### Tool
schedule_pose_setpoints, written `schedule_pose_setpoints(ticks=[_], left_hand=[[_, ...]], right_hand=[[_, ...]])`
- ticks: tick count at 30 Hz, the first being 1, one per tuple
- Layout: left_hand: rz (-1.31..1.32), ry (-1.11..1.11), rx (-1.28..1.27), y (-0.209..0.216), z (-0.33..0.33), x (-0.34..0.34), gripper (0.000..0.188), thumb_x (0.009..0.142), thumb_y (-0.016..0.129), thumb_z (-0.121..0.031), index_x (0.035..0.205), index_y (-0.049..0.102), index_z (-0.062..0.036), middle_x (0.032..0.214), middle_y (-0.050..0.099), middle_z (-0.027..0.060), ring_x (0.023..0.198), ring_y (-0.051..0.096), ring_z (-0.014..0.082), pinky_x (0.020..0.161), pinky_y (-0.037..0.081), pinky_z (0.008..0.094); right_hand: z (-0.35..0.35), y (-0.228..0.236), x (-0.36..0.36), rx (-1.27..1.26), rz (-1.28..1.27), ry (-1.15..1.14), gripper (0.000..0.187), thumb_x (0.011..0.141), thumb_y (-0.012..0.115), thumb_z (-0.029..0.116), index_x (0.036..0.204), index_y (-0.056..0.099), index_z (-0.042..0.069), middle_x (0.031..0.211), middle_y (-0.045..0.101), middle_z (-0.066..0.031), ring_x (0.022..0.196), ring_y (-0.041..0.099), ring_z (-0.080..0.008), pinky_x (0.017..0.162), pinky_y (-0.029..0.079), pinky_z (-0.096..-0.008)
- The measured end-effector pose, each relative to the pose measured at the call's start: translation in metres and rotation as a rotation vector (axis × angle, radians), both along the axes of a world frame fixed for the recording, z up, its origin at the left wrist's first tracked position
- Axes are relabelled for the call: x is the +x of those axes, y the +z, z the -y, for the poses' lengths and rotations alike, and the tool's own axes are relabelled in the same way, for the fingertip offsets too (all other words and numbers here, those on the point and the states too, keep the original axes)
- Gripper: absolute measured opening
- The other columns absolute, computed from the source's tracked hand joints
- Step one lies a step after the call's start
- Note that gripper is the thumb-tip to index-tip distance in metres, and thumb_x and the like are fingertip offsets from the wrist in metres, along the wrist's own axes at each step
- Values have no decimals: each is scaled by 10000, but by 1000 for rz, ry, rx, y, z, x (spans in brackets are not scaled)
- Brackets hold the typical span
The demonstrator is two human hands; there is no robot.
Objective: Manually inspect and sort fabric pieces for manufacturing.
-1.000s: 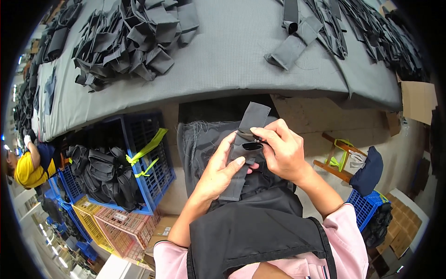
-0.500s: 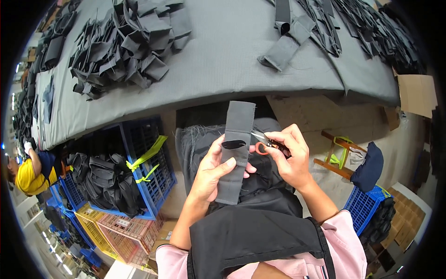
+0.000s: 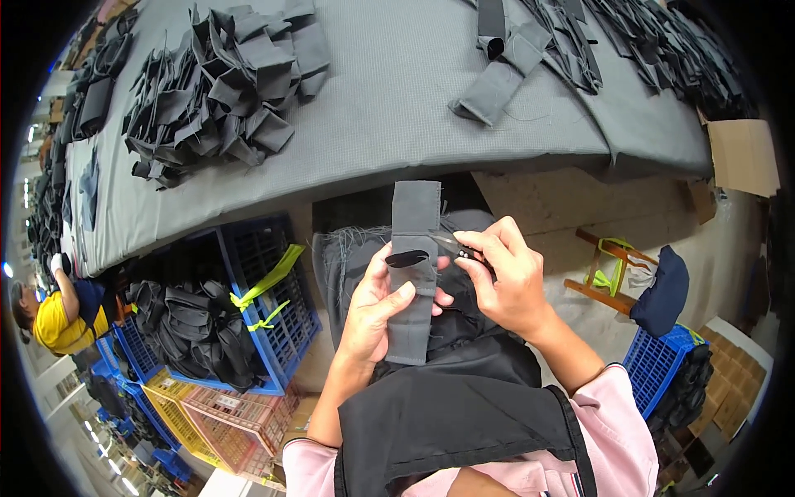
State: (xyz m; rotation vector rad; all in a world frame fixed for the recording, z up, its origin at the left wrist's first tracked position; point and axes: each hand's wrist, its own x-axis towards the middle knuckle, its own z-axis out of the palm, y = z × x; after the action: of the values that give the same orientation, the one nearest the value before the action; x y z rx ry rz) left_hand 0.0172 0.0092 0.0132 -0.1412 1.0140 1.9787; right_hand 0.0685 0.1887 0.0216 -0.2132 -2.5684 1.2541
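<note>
The grey strip [image 3: 421,277], pinched in the left hand [image 3: 373,315] ahead of the apron [image 3: 464,414], points straighter than a second ago. The right hand [image 3: 509,277] grips scissors [image 3: 448,243], tips at its right edge, seemingly within snipping reach. A cloth heap [image 3: 219,91] covers some table [image 3: 381,103].

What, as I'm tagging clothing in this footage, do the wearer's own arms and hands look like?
The left hand and right hand are ungloved, with no ring, watch or bracelet visible; some left fingers are partly hidden. The forearms are bare too. Near the elbows begin short, pale pink sleeves, with a narrow dark and white edging visible on the right one.
</note>
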Motion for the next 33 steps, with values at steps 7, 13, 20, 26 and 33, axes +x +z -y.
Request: schedule_pose_setpoints(ticks=[7,13,20,26,33], left_hand=[[48,-7,-19,-1,1,0,556,882,574,-131,1365,312,-51,1221,535,215,899,646,298,760,541,344],[54,9,-36,-1,2,0,547,884,567,-120,1365,315,-51,1211,539,223,898,645,295,758,542,343],[115,24,44,-4,6,-2,471,893,553,-128,1314,363,-37,1211,534,244,873,648,303,731,545,346],[334,77,257,-9,10,-1,409,907,519,-135,1284,410,-16,1224,506,288,800,630,330,651,542,382],[546,142,397,-13,4,8,404,910,507,-120,1299,410,-69,1213,496,312,729,607,360,579,515,401]], right_hand=[[-1,-7,1,-69,43,-6,271,713,669,-41,975,644,20,786,494,-64,636,549,-130,532,440,-247],[-4,-12,0,-675,204,-5,238,749,628,-62,982,637,-15,833,467,-56,730,531,-106,620,447,-209],[-2,-9,-7,-324,23,14,211,761,634,-57,966,629,-6,832,485,-59,664,540,-114,551,451,-237],[0,-20,-20,-878,28,-133,231,835,564,-37,1063,544,-12,986,478,-20,843,530,-87,740,455,-220],[17,-36,-32,-1151,-49,-154,240,842,614,1,1076,563,22,995,502,7,874,516,-72,782,434,-214]])
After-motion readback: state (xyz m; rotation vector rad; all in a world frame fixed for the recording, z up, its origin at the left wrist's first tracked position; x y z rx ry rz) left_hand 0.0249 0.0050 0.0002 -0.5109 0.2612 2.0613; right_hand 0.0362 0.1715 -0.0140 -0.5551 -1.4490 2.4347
